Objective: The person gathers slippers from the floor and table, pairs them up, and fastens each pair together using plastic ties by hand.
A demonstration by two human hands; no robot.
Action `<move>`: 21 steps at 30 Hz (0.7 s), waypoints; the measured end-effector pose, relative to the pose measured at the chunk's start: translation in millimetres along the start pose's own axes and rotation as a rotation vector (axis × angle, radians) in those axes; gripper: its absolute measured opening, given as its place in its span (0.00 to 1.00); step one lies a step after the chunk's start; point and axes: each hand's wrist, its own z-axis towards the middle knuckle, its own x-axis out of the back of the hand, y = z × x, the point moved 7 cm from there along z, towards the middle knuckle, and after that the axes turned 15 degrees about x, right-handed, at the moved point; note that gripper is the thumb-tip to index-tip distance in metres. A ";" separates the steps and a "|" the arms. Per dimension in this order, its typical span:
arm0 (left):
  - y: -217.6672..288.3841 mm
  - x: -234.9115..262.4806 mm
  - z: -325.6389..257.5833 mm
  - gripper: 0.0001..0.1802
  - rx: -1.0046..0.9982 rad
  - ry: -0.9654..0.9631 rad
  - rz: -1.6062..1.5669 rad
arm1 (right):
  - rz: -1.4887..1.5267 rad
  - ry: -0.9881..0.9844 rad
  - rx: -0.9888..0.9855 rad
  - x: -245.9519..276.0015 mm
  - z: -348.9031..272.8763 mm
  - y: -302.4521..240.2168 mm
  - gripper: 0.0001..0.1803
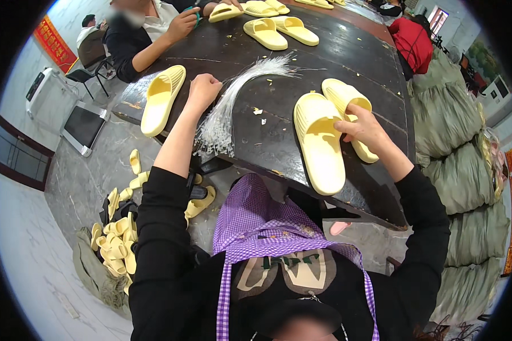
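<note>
A pair of pale yellow slippers lies at the right of the dark table: a near slipper [321, 156] and a far slipper [341, 94] partly behind it. My right hand [367, 131] grips them where they meet, the thumb at the near one's strap and the fingers at the far one's opening. Over the table at left, my left hand [205, 91] is closed, its fingertips curled together; whatever is in them is too small to make out. Beside it spreads a bundle of thin clear-white plastic strands [224, 116]. Another yellow slipper [164, 101] lies left of my left forearm.
Across the table [375, 62], a co-worker's hand [185, 25] holds something small and green near more yellow slippers [265, 34]. Yellow scraps dot the tabletop. A slipper heap [116, 247] lies on the floor at left; stacked grey-green sacks [458, 176] line the right side.
</note>
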 end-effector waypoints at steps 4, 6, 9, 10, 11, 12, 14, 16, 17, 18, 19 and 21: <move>-7.6 13.0 -3.5 0.10 -0.066 0.108 -0.091 | -0.168 -0.111 0.002 8.3 1.4 -10.5 0.21; -5.0 19.8 -9.2 0.09 -0.040 0.107 -0.161 | -0.177 -0.056 0.069 12.7 4.2 -17.2 0.20; 7.7 33.4 -31.4 0.08 0.015 0.108 -0.297 | -0.193 0.052 0.206 18.0 11.6 -32.7 0.18; 14.8 37.3 -41.1 0.08 -0.023 0.128 -0.319 | -0.179 0.019 0.271 9.3 17.8 -44.2 0.17; 24.5 38.0 -49.8 0.07 -0.069 0.140 -0.345 | -0.170 -0.007 0.328 1.1 22.5 -57.4 0.15; 30.3 37.4 -58.0 0.07 -0.110 0.154 -0.366 | -0.155 -0.036 0.387 -10.2 28.6 -68.3 0.14; 34.2 31.6 -71.8 0.07 -0.162 0.178 -0.343 | 0.019 -0.119 0.412 -39.8 46.2 -88.0 0.14; 37.0 27.1 -84.8 0.06 -0.255 0.237 -0.307 | 0.120 -0.212 0.349 -68.8 75.5 -91.0 0.15; 38.1 22.6 -87.6 0.06 -0.264 0.231 -0.304 | 0.203 -0.220 0.245 -80.7 91.2 -84.0 0.14; 38.5 20.6 -90.6 0.06 -0.276 0.249 -0.284 | 0.287 -0.230 0.145 -93.7 102.5 -80.2 0.13; 38.8 19.4 -93.0 0.06 -0.289 0.267 -0.265 | 0.292 -0.222 0.146 -103.9 110.8 -81.6 0.13; 41.1 18.5 -96.9 0.06 -0.303 0.285 -0.246 | 0.572 -0.139 -0.169 -124.6 118.6 -68.2 0.09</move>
